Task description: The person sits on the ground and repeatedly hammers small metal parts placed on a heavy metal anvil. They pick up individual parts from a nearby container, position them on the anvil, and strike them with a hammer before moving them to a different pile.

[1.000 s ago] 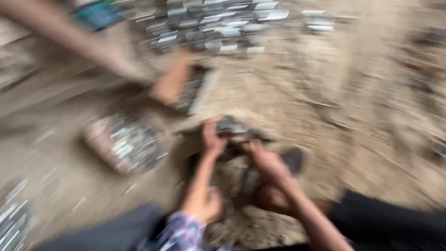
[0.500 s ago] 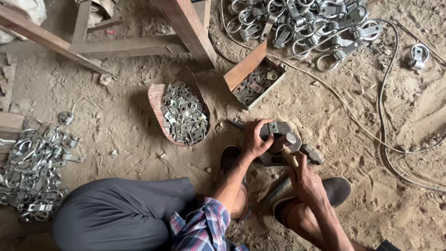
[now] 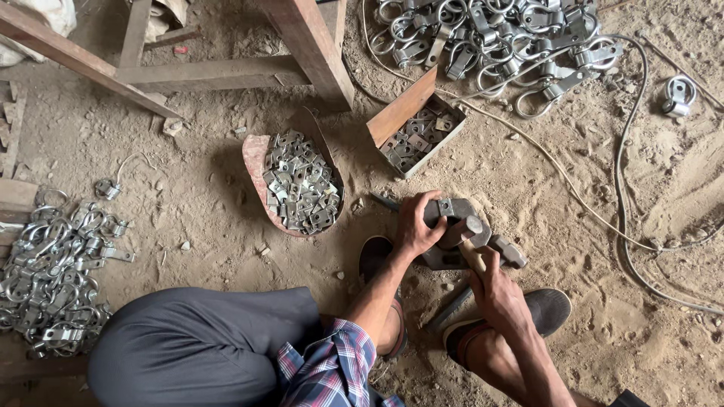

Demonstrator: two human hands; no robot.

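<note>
Your left hand point(image 3: 417, 226) pinches a small stiff metal bracket point(image 3: 445, 208) on the iron block point(image 3: 445, 258); your right hand point(image 3: 499, 294) grips the heavy hammer point(image 3: 472, 230) by its handle.

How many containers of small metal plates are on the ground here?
2. A reddish curved scoop heaped with plates lies left of the left hand; a small open box of plates sits above it, below the pile of ring clamps.

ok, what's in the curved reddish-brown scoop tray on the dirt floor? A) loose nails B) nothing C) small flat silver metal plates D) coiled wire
C: the curved reddish-brown scoop tray holds a heap of small flat silver metal plates, left of the person's left hand.
</note>
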